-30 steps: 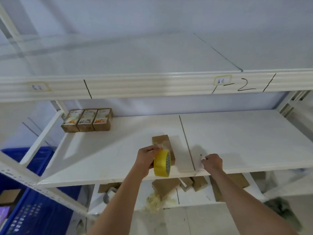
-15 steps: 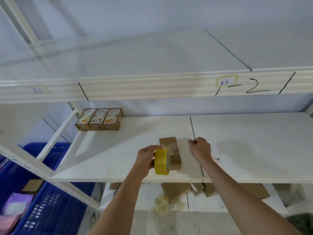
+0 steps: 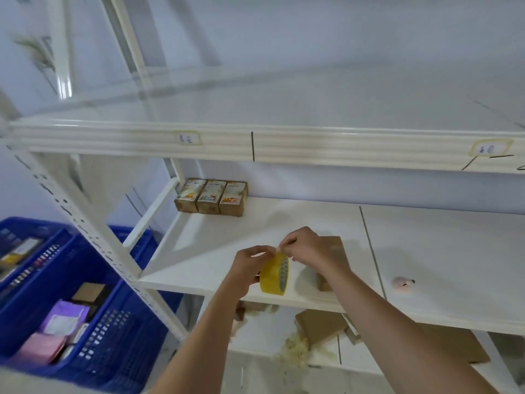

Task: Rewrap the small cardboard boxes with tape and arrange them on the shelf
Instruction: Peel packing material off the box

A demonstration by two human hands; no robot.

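Right hand [image 3: 305, 248] has left the shelf [image 3: 216, 251] & come to the tape roll [image 3: 275, 275], fingers pinching its end; left hand [image 3: 250, 265] grips roll. Box [image 3: 333, 251] waits behind, probably taped next.

White metal shelving [image 3: 199, 139] spans the view above and below the grip, against a pale bluish wall [image 3: 312, 38]. Blue plastic crates [image 3: 93, 336] sit low to its left. Light is even.
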